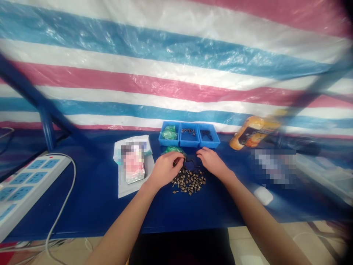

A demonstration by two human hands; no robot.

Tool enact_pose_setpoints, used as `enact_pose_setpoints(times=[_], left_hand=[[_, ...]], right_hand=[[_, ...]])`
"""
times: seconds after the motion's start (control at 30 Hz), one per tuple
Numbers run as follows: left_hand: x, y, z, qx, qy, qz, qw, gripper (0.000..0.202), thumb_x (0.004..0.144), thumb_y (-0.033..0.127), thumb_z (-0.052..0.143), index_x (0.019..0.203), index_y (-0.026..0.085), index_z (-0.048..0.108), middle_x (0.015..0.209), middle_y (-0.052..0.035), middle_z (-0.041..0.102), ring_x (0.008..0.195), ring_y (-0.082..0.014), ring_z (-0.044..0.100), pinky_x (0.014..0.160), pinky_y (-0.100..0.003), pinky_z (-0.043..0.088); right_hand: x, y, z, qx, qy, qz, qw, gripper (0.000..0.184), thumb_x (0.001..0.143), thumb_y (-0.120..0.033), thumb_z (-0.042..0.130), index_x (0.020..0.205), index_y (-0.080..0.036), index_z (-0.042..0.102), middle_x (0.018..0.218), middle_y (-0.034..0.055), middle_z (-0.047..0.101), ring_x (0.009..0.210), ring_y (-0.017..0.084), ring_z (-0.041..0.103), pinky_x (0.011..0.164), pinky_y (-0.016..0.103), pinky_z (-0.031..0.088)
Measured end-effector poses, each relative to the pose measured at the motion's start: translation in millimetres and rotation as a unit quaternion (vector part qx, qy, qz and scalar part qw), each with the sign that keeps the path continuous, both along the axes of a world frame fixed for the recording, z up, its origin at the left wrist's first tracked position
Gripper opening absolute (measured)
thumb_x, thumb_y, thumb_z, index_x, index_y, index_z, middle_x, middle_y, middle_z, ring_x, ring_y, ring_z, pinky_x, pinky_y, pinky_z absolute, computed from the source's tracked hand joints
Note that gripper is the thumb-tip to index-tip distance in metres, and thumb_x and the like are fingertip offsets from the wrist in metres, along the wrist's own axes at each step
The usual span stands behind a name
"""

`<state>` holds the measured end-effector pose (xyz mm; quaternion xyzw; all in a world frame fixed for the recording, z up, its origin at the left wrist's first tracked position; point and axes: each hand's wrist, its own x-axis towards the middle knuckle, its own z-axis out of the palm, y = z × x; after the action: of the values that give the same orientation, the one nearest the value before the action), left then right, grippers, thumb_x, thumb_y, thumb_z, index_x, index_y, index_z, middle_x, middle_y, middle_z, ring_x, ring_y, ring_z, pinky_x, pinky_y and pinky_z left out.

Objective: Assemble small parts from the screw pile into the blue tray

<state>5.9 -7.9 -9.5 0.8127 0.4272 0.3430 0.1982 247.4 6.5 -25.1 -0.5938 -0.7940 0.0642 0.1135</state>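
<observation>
My left hand [167, 168] is at the left of a pile of small brass-and-dark metal pieces [191, 183], thumb and forefinger pinched together. A thin black strip [189, 161] lies right by its fingertips; whether they grip it or some other tiny piece is unclear. My right hand [212, 161] is above and right of the pile, its fingers curled together just in front of the blue bins. Anything between those fingers is too small to make out. Green plastic packaging [174, 149] lies behind my left hand, partly covered by it.
Three joined blue bins [189, 144] stand behind my hands, holding green packets, small metal parts and dark pieces. A phone [135, 165] rests on white paper at left, near a power strip [30, 184]. An orange bottle [249, 132] and a white case [263, 195] are at right.
</observation>
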Motion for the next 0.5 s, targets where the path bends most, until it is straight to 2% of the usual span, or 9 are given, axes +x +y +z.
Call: enact_pose_setpoints(times=[0.3,0.5], left_hand=[[1,-8,10.7,0.019,0.013,-0.01,1.0,0.019,0.096,0.028,0.051,0.105,0.025,0.067,0.098,-0.0021,0.072,0.086,-0.0177,0.067,0.074,-0.028,0.051],[3,-8,9.2,0.012,0.0,-0.014,1.0,0.019,0.095,0.028,0.051,0.103,0.025,0.068,0.096,-0.0026,0.073,0.083,-0.0179,0.067,0.075,-0.03,0.053]], right_hand=[[-8,-2,-3.4,0.018,-0.043,-0.034,0.998,0.025,0.102,-0.022,0.04,0.101,-0.017,0.065,0.104,0.0115,0.063,0.086,0.02,0.063,0.076,0.029,0.043],[0,3,-12.3,0.052,0.073,-0.032,0.995,0.022,0.101,-0.024,0.041,0.104,-0.019,0.061,0.108,0.0109,0.064,0.094,0.022,0.063,0.085,0.031,0.046]])
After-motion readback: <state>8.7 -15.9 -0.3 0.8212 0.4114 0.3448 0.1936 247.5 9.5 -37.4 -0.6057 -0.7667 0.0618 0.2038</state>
